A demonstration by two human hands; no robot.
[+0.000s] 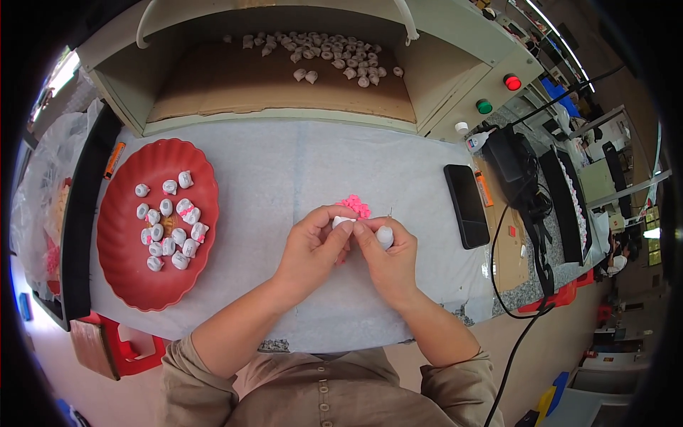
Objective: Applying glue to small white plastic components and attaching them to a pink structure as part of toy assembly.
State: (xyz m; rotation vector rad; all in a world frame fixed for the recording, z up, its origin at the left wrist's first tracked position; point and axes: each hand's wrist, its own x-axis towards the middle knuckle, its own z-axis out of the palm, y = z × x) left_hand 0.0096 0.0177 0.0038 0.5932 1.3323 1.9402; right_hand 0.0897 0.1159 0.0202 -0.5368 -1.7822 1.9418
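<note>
In front of me my left hand [311, 238] pinches a small white figurine head [341, 221] between thumb and fingers. My right hand [388, 260] is closed round a small white bottle [385, 237], and a thin needle-like tip shows above it. The right thumb and fingertip meet the figurine head beside the left thumb. Just beyond the fingertips lies a heap of small pink pieces [354, 206], partly hidden by my hands. To the left, a red scalloped tray [114, 235] holds several white figurine heads [167, 207], some with pink parts.
At the back stands an open beige cabinet [455, 85] with many white heads [341, 51] on its brown floor. A black phone [467, 206], an orange tube [484, 191] and a black cable [509, 302] lie to the right. A black bin [89, 213] borders the left side.
</note>
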